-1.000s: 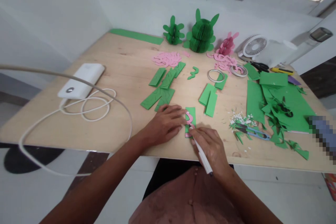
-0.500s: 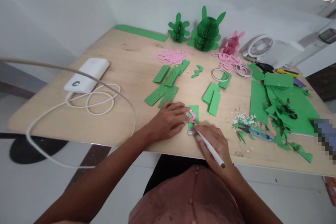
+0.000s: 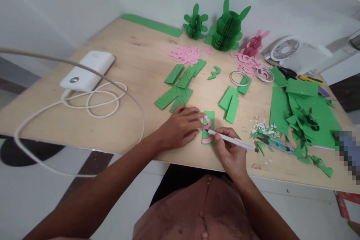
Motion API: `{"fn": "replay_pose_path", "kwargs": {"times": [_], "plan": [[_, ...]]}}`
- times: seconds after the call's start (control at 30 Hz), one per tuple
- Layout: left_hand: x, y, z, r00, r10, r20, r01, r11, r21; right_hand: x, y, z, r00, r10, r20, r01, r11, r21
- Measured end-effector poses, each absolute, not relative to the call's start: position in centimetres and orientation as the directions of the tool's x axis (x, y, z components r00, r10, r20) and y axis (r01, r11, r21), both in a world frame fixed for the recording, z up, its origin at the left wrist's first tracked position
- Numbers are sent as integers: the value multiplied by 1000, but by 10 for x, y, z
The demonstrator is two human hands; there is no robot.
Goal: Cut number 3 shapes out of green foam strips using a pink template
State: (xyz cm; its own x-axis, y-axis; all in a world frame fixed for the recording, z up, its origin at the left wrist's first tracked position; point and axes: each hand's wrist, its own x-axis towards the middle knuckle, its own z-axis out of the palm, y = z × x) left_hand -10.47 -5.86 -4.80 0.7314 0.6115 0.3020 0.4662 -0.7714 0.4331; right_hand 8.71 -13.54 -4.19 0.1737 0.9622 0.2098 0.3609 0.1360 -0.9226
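A pink curved paper cutout (image 3: 207, 140) lies on a small green paper strip (image 3: 210, 114) near the table's front edge. From the left, my left hand (image 3: 181, 127) rests flat with its fingers stretched out, their tips at the cutout's left side. My right hand (image 3: 231, 152) is closed around a white pen (image 3: 234, 141) with a dark end. The pen's tip points left and meets the strip at the cutout's inner curve. Beyond my left hand lie several green strips with drawn curves (image 3: 168, 95). Folded green strips (image 3: 232, 108) lie farther right.
At the back stand green paper figures (image 3: 226, 32), a pink one (image 3: 254, 44) and a small fan (image 3: 285, 49). Blue snips (image 3: 277, 144) lie among scraps on the right, near green sheets (image 3: 278, 108). A white power bank (image 3: 88, 71) trails its cable on the left.
The pen has swung from slanting toward me to lying nearly sideways, and my right hand has turned with it. My left hand stays in place on the paper. The view has shifted slightly.
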Motion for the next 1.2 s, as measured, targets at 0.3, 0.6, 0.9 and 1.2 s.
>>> {"fn": "replay_pose_path", "kwargs": {"times": [0.3,0.6,0.9,1.2], "plan": [[-105,-58,-49,730,611,307,453,-768,452,87,-136,-43,153,961,231,439,143,-887],[-105,-58,-50,724,613,317,457,-770,445,87,-135,-40,116,961,251,532,153,-833],[-105,-58,-48,731,616,295,455,-761,462,87,-136,-41,122,964,235,526,138,-839],[-105,-59,-52,729,607,316,460,-776,431,87,-136,-41,135,965,223,491,131,-862]]}}
